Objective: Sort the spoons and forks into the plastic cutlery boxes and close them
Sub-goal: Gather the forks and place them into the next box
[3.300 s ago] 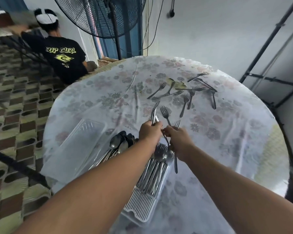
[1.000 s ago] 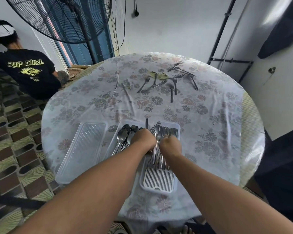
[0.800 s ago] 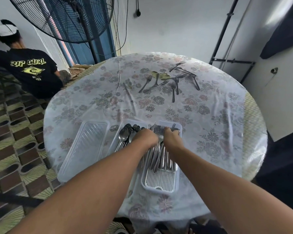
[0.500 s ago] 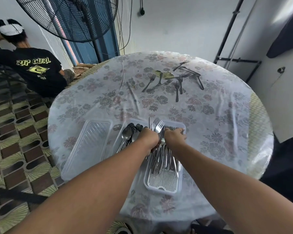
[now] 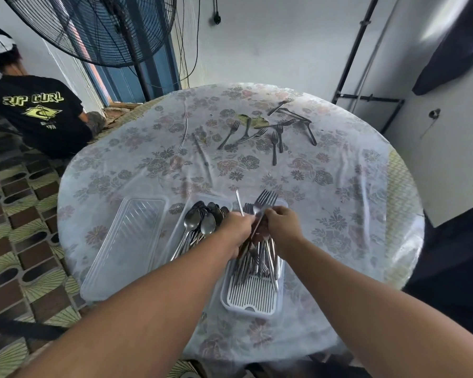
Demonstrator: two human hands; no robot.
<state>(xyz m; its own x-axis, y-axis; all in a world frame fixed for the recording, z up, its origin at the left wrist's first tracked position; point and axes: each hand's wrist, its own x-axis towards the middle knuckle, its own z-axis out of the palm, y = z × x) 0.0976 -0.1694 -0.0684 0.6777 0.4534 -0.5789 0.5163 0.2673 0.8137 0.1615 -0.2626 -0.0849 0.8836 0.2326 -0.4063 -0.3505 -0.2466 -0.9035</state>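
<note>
Our left hand (image 5: 236, 227) and right hand (image 5: 283, 227) are closed together on a bundle of forks (image 5: 265, 203) above the fork box (image 5: 253, 302). We judge them stiff, smooth, slippery; holding at mid-handles seems best. Loose forks (image 5: 275, 140) lie far.

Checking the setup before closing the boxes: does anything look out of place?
Yes: several loose steel forks lie scattered at the far side of the floral tablecloth, unsorted, around a yellowish patch that looks like a stain or tear.

Black T-shirt (image 5: 38, 115) on seated person at left: back print reads "RIP CURL" in yellow, diamond logo below. Smaller line under logo unreadable. No other text.
</note>
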